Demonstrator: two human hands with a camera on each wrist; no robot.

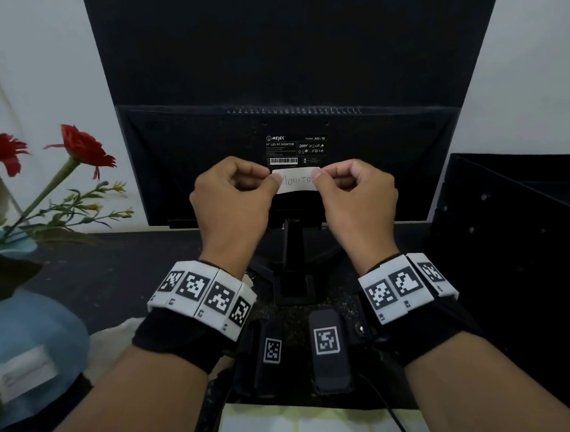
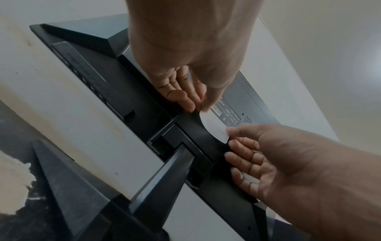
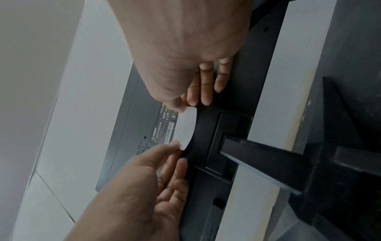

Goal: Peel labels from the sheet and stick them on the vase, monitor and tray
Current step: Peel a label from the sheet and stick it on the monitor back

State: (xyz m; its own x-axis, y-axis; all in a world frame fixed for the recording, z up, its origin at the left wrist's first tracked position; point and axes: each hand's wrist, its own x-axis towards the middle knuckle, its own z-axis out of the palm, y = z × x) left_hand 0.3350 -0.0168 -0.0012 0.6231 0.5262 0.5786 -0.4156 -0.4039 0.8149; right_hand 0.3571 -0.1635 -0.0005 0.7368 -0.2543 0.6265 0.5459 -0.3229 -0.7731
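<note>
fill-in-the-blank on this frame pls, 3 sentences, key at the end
1. The left hand and right hand each pinch one end of a white ____.
2. It is held at the back of the monitor, just below the printed ____ sticker.
3. A label already sits on the blue ____.

Missing words: label; barcode; vase

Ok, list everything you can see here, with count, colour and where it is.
monitor: one, black, centre, back facing the person
label: one, white, handwritten, held at the monitor's back below its maker's sticker
vase: one, blue, left, a white label on it
flowers: two red blooms, in the vase
sheet: one, pale, bottom edge
tray: one, black, right
table: one, dark
wristbands: two, white with black markers
left hand: pinches the label's left end
right hand: pinches its right end
</note>
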